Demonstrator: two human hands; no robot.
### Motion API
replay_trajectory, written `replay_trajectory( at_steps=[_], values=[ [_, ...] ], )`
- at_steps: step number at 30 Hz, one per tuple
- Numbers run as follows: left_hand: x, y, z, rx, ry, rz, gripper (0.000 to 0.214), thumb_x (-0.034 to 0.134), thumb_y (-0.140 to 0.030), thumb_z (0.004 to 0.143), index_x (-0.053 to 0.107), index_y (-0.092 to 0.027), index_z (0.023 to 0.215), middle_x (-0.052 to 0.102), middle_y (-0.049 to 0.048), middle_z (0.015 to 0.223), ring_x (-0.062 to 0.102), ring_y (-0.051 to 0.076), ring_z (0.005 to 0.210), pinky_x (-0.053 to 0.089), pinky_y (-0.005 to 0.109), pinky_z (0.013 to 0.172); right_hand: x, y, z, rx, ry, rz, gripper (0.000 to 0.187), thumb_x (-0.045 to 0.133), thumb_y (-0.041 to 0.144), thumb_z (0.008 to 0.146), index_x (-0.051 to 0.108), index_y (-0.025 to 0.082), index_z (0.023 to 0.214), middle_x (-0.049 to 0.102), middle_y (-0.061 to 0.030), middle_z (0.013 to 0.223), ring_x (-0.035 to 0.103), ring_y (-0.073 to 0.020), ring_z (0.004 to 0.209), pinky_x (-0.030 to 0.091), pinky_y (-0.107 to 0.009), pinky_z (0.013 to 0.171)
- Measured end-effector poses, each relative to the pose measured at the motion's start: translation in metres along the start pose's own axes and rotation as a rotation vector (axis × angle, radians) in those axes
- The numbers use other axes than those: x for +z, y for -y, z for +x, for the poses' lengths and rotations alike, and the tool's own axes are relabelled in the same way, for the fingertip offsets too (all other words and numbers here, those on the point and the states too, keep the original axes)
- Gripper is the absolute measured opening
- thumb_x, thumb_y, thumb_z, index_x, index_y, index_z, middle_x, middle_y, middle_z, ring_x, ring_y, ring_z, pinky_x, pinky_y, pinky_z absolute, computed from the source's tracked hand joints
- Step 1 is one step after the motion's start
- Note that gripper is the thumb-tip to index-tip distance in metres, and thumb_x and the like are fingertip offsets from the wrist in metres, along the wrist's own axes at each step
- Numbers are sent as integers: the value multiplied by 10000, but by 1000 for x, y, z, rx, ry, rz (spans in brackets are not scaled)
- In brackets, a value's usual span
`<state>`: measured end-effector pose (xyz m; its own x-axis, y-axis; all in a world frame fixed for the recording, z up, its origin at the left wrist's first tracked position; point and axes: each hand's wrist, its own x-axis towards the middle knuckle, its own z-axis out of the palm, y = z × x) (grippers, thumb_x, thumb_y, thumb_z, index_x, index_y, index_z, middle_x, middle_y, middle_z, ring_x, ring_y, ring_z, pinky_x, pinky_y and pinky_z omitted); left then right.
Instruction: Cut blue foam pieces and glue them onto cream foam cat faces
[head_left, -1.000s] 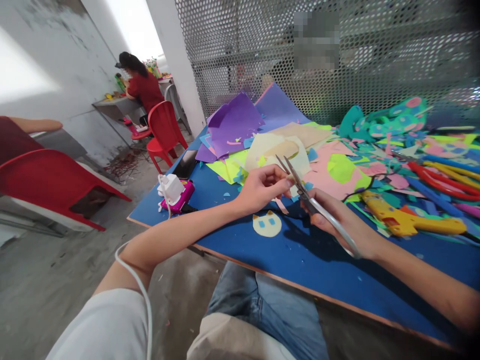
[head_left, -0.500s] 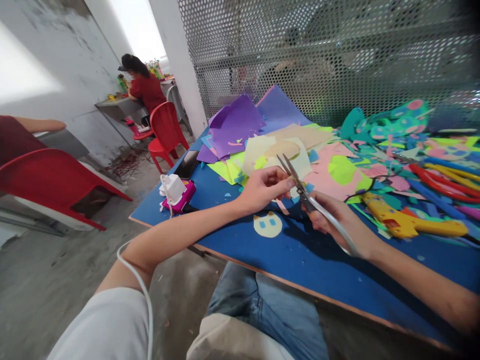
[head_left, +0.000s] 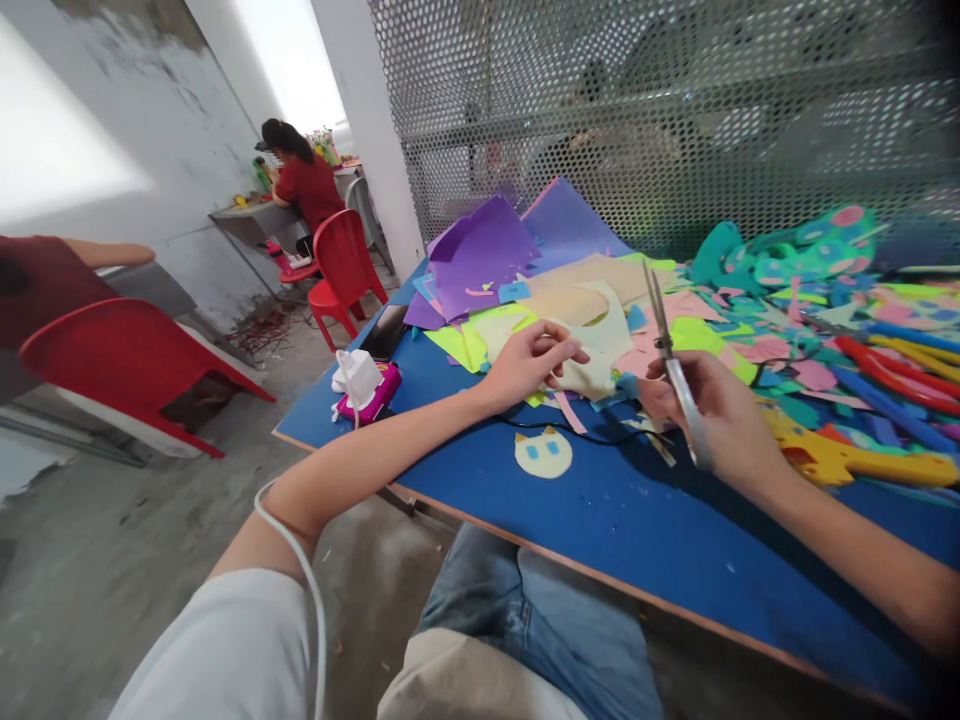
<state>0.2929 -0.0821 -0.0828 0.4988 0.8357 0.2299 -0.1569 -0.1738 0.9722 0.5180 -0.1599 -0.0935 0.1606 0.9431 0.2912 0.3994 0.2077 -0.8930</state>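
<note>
My right hand grips a pair of scissors, its blades pointing up and nearly together. My left hand hovers left of the scissors, thumb and fingertips pressed together; anything between them is too small to make out. Below it on the blue table lies a cream cat-face cutout with two blue squares and small tan ears. Behind my left hand is a cream sheet with a curved cut edge. A narrow pink strip lies between my hands.
Purple sheets and colourful scraps pile against the perforated metal screen. A yellow glue gun and red-handled tool lie right. A white plug adapter sits left. Two people sit beyond, near red chairs.
My right hand has drawn the scissors right, away from my left hand, and turned their blades upward. My left hand stays pinched near the same place. The view has shifted slightly.
</note>
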Motion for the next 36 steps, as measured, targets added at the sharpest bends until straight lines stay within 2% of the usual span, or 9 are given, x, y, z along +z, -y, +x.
replay_trajectory(
  at_steps=[3,7,13,16,19,23,27,31,36],
  values=[
    [0,2,2,46,-11,51,489,731,-613,837,601,-158,959,668,28,880,503,47,612,506,190,538,-3,-9,6,56,18,-45,677,856,674,602,614,218,1040,667,-34,850,602,-184,737,497,-301,614],
    [0,4,3,39,-8,108,503,754,-609,813,656,-147,985,630,40,954,542,67,707,504,185,564,1,-15,5,0,55,-132,635,799,696,680,643,214,1063,667,-31,810,588,-179,698,477,-299,589],
    [0,9,5,-11,34,70,436,734,-528,866,624,-129,1001,706,99,1013,637,117,832,525,218,668,7,-16,2,-90,96,-199,635,781,703,707,665,204,1083,645,-18,774,561,-167,669,474,-286,568],
    [1,9,3,9,41,139,400,716,-496,887,658,-128,1035,720,95,993,658,143,876,513,221,669,7,-14,1,-88,56,-199,589,798,674,709,682,211,1055,686,-27,780,574,-165,658,471,-283,567],
    [2,7,-1,44,77,243,374,687,-468,908,707,-125,1056,735,85,977,649,131,827,516,236,694,8,-8,-1,-51,34,-131,523,838,609,706,701,214,1019,727,-46,812,624,-182,681,494,-293,589],
    [7,4,-8,81,131,413,396,726,-503,871,779,-126,983,771,78,932,589,101,702,478,243,679,11,3,-4,-15,23,112,482,906,499,673,662,231,990,780,-80,948,720,-241,831,574,-336,706],
    [11,3,-13,84,188,381,405,732,-506,861,794,-125,982,775,69,871,596,97,645,465,232,634,11,8,-7,-39,33,180,453,920,441,689,633,242,978,788,-77,974,728,-241,903,575,-338,750],
    [12,2,-14,104,180,412,354,752,-462,849,799,-130,961,779,60,850,623,97,654,454,214,629,11,10,-10,-41,81,217,441,924,394,702,595,256,962,784,-62,964,713,-217,856,554,-319,721],
    [11,2,-14,83,174,461,313,753,-425,853,791,-129,949,767,50,801,657,103,645,443,207,622,12,11,-9,-60,46,311,498,942,369,666,533,264,930,763,-12,917,712,-190,812,558,-319,756]
  ],
)
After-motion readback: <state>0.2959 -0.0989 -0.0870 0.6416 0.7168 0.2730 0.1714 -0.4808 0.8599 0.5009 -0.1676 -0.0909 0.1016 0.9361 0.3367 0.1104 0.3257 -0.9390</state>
